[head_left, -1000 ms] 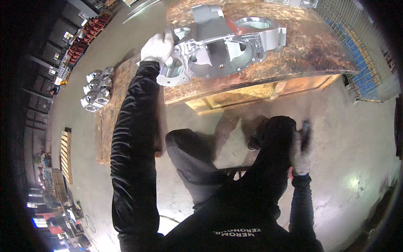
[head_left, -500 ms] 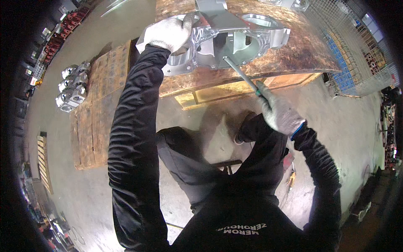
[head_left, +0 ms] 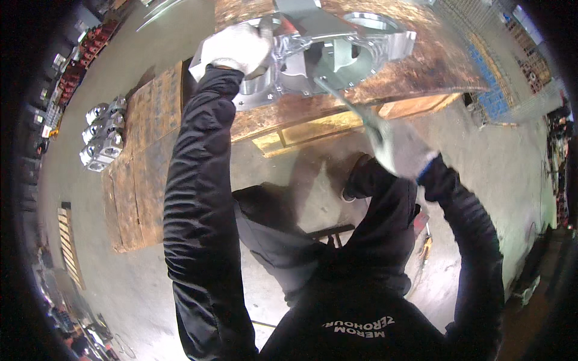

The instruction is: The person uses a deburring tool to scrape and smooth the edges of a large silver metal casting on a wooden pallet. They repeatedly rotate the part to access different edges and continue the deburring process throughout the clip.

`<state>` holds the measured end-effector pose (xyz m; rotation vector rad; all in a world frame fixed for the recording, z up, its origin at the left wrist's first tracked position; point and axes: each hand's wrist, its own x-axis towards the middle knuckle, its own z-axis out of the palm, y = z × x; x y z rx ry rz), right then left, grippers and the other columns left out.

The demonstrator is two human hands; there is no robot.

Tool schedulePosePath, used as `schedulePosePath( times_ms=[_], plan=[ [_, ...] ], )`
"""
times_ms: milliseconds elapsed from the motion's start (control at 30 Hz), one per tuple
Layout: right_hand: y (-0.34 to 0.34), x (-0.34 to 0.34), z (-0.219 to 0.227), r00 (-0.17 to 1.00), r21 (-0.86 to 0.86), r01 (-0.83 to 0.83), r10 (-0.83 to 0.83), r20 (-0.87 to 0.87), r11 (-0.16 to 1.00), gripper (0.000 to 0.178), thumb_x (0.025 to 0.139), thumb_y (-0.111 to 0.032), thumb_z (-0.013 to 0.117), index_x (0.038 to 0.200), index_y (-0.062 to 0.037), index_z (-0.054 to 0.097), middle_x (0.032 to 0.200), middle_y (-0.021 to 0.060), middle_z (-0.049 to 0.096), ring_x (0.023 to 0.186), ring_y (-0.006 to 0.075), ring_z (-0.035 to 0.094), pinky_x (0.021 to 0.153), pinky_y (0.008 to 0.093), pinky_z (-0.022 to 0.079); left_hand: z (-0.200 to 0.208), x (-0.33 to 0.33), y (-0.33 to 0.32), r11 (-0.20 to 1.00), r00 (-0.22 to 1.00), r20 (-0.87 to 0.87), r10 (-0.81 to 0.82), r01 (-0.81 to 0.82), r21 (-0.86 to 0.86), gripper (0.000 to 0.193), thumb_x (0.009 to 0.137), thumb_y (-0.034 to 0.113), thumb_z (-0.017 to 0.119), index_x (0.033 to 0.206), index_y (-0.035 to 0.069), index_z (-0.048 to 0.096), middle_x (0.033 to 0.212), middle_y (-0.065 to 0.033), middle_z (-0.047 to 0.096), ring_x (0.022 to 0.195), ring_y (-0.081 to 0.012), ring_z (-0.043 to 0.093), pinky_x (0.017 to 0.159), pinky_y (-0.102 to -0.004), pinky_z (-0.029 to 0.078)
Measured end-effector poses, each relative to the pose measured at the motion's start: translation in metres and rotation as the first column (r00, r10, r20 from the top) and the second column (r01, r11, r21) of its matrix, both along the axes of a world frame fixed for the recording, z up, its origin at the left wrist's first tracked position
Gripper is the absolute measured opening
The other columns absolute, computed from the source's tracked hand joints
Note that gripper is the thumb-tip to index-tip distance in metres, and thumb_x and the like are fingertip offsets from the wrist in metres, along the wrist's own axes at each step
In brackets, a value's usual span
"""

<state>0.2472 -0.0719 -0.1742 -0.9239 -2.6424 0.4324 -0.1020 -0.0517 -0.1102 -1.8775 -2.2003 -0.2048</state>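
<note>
A large silver machined metal casting [head_left: 295, 63] with round openings lies at the near side of a worn wooden table. My left hand [head_left: 239, 48], in a white glove, is closed over the casting's left part. My right hand [head_left: 400, 147], gloved in pale grey with a blue cuff, is wrapped round the handle of a long slim grey tool that looks like a file [head_left: 344, 99]. The tool slants up to the left, its tip at the casting's near edge below the large opening. Motion blurs the right hand and the tool, so contact at the tip is unclear.
The wooden table [head_left: 445, 66] spreads behind the casting. A lower wooden platform [head_left: 141, 174] stands at left, with several smaller silver castings [head_left: 105, 135] beside it. A wire mesh cage [head_left: 512, 78] is at far right. A yellow-handled tool [head_left: 427, 246] lies on the floor near my right leg.
My right hand has moved slightly down with the tool, whose tip has shifted a little to the left. My left hand keeps its hold on the casting. The whole view has shifted slightly.
</note>
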Motion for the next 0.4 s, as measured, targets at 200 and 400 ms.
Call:
schedulePosePath(
  times_ms=[200, 400],
  plan=[
    [-0.012, -0.025, 0.01, 0.933, -0.417, 0.065, -0.204, -0.297, 0.907, 0.037, 0.096, -0.016, 0.063, 0.128, 0.0009, 0.055, 0.085, 0.0269, 0.065, 0.082, 0.0423, 0.068, 0.07, 0.0452, 0.052, 0.008, 0.0, -0.014, 0.989, 0.928, -0.358, -0.106, 0.06, -0.136, 0.064, 0.096, 0.041, 0.052, 0.151, 0.009, 0.041, 0.116, -0.0231, 0.068, 0.106, -0.0411, 0.069, 0.09, -0.0498, 0.057],
    [-0.059, -0.033, -0.044, 0.753, -0.875, -0.395, -0.447, -0.483, 0.279, 0.069, 0.09, -0.004, 0.073, 0.153, -0.016, 0.048, 0.116, -0.0006, 0.06, 0.103, 0.0123, 0.057, 0.093, 0.0289, 0.052, -0.003, -0.009, 0.015, 0.979, 0.988, -0.113, 0.101, -0.119, -0.163, 0.067, 0.105, 0.058, 0.026, 0.152, 0.014, 0.045, 0.133, -0.022, 0.066, 0.12, -0.0393, 0.065, 0.107, -0.0503, 0.047]
  ],
)
